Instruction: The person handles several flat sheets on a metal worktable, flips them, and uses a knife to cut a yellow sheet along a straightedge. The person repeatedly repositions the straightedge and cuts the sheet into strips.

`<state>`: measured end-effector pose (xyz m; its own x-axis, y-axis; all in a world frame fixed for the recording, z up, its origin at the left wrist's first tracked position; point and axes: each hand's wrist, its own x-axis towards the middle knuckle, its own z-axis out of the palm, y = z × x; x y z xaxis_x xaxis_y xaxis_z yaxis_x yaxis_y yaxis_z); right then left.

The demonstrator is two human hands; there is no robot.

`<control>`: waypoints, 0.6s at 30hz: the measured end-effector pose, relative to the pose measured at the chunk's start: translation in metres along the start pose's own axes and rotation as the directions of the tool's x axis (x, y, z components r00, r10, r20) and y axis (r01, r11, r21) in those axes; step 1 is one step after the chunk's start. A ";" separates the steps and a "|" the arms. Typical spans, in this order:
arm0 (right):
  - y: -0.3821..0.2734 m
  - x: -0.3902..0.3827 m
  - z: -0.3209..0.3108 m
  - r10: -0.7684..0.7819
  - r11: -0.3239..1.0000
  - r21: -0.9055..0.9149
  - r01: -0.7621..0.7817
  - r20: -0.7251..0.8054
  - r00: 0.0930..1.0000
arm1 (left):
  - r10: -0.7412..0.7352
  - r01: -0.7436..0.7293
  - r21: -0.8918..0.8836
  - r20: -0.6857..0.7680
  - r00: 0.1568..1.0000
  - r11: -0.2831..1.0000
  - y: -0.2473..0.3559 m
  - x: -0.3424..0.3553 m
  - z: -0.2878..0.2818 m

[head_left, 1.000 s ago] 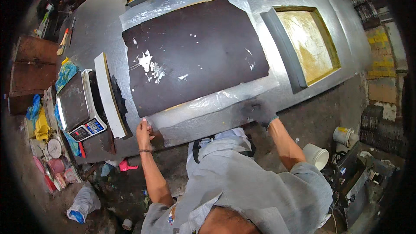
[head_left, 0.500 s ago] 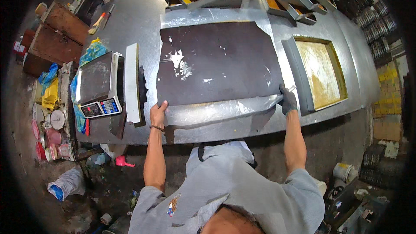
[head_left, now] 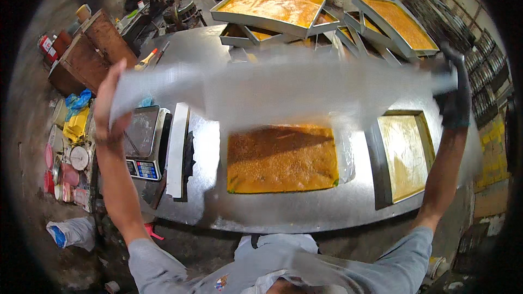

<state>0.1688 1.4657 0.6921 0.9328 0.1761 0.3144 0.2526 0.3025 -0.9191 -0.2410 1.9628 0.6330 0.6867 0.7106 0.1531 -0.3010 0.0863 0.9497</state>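
I see the left hand [head_left: 111, 100] and the gloved right hand [head_left: 455, 90] each clamped on an end of a blurred sheet [head_left: 283, 90], raised over the surface [head_left: 283, 212]. Below it, I make out an amber slab [head_left: 282, 164] lying flat between the scale [head_left: 143, 130] and a shallow tray [head_left: 406, 155], and farther off, metal trays [head_left: 261, 23] piled toward the far edge.

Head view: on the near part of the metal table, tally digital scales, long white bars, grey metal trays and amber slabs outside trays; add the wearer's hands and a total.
Flat digital scale with blue keypad: 1
Long white bar: 1
Rectangular grey metal tray: 1
Rectangular amber slab: 1
Hands, bare left hand and dark-gloved right hand: 2
Total: 6
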 end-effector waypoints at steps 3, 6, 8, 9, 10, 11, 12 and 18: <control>-0.007 0.097 0.018 0.005 0.994 0.102 -0.025 0.193 0.981 | 0.128 -0.113 -0.100 0.161 0.979 0.989 0.055 0.086 -0.003; -0.048 0.141 0.023 -0.082 0.983 0.178 0.043 0.216 0.973 | 0.326 -0.317 -0.084 0.139 0.935 0.945 0.095 0.118 0.037; -0.039 0.170 0.016 -0.219 0.975 0.096 0.201 0.247 0.944 | 0.510 -0.507 -0.097 0.013 0.860 0.857 0.082 0.142 0.072; -0.027 0.185 0.013 -0.351 0.933 0.027 0.360 0.299 0.887 | 0.548 -0.547 -0.049 0.138 0.825 0.836 0.094 0.170 0.040; -0.013 0.189 0.025 -0.300 0.954 0.072 0.292 0.260 0.918 | 0.499 -0.504 0.026 0.105 0.860 0.863 0.085 0.191 0.041; 0.002 0.193 0.039 -0.246 0.966 0.131 0.221 0.223 0.943 | 0.454 -0.458 0.106 0.066 0.889 0.882 0.080 0.205 0.042; 0.011 0.196 0.049 -0.198 0.970 0.175 0.167 0.179 0.964 | 0.409 -0.409 0.157 0.030 0.912 0.899 0.066 0.222 0.046; 0.185 0.244 0.109 -0.038 0.990 0.144 -0.006 0.299 0.954 | 0.270 -0.258 0.100 -0.139 0.953 0.961 -0.049 0.280 0.028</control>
<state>0.4154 1.6669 0.6253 0.8032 0.4362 0.4058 0.2077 0.4334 -0.8770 -0.0158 2.1382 0.6374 0.4811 0.7973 0.3645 -0.4005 -0.1699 0.9004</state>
